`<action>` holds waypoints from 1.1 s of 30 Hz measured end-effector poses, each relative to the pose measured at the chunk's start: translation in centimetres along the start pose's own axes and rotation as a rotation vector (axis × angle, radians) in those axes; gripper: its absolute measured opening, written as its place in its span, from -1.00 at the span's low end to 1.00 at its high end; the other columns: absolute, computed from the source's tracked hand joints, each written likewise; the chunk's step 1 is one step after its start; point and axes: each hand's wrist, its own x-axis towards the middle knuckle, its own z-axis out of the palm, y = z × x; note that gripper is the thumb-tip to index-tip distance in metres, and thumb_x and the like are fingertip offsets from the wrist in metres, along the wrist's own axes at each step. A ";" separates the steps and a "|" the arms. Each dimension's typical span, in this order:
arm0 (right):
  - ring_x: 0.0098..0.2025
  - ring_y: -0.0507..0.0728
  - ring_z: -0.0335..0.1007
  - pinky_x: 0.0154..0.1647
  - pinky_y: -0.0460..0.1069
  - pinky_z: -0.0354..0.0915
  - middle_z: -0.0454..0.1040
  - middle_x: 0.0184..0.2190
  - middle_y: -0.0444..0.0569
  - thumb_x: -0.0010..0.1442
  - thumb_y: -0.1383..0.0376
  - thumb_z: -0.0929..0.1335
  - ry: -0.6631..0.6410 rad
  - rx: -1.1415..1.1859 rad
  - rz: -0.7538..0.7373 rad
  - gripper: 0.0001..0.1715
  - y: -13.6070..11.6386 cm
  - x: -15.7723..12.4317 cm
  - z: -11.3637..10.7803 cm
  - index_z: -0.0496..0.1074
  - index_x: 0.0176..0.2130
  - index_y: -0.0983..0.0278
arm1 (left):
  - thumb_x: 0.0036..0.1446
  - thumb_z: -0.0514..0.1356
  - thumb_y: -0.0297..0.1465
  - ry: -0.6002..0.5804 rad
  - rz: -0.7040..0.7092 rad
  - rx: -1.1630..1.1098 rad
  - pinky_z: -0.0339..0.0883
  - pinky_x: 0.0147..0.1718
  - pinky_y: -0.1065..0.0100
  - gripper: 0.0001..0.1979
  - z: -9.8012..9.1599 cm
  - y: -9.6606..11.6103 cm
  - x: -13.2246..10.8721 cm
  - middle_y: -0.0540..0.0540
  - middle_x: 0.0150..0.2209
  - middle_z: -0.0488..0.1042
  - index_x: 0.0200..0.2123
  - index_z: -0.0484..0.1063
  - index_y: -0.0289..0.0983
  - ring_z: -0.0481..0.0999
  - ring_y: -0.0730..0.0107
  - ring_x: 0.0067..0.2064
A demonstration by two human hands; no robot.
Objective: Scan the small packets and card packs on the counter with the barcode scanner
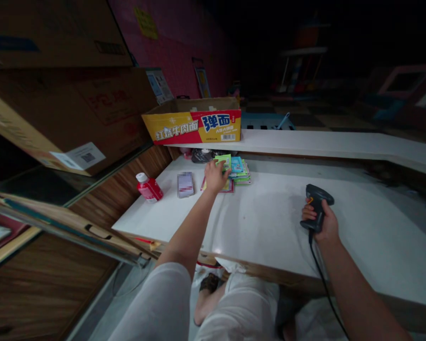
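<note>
"Where are the packets from you?"

"The pile of packets [242, 174] lies on the white table [259, 227], right under my left hand [216, 176], spreading wider from side to side than toward me. A green packet [226, 162] and a blue packet [236, 165] show on top, beside my fingers."

"Have you got hold of one?"

"I can't tell. My left fingers are bent over the green one and touch the pile, but the back of my hand hides whether they pinch anything."

"And the other hand?"

"My right hand [324, 220] is wrapped around the handle of a black scanner [318, 201], its cord [319, 270] hanging toward me."

"How does the scanner sit against the pile?"

"Well apart from it. From my right hand, the packets are off to the left and a little farther from me. The scanner's head runs crosswise, and its trigger side seems to face the packets. My left hand is clearly the nearer one."

"Anything else close by?"

"A red bottle [150, 189], left of the pile, and a noodle carton [199, 127] beyond it."
</note>
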 end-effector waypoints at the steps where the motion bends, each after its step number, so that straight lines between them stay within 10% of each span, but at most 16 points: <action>1: -0.62 -0.08 0.21 -0.70 -0.22 0.28 0.26 -0.53 -0.18 0.08 0.23 0.43 -0.003 -0.003 -0.004 -0.61 0.0 -0.1 0.0 0.34 -0.14 0.37 | 0.19 0.12 -0.07 -0.020 0.036 0.005 0.10 0.12 0.08 -0.50 0.1 0.0 -0.1 -0.26 0.12 0.30 0.11 0.37 -0.18 0.22 0.02 0.17; 33: -0.63 -0.07 0.19 -0.71 -0.21 0.27 0.25 -0.53 -0.20 0.12 0.21 0.42 0.003 0.014 -0.003 -0.65 0.1 -0.1 0.1 0.35 -0.15 0.34 | 0.17 0.17 -0.16 -0.074 0.015 0.013 0.08 0.13 0.11 -0.50 0.0 1.0 -0.5 -0.28 0.11 0.29 0.12 0.29 -0.26 0.22 0.00 0.14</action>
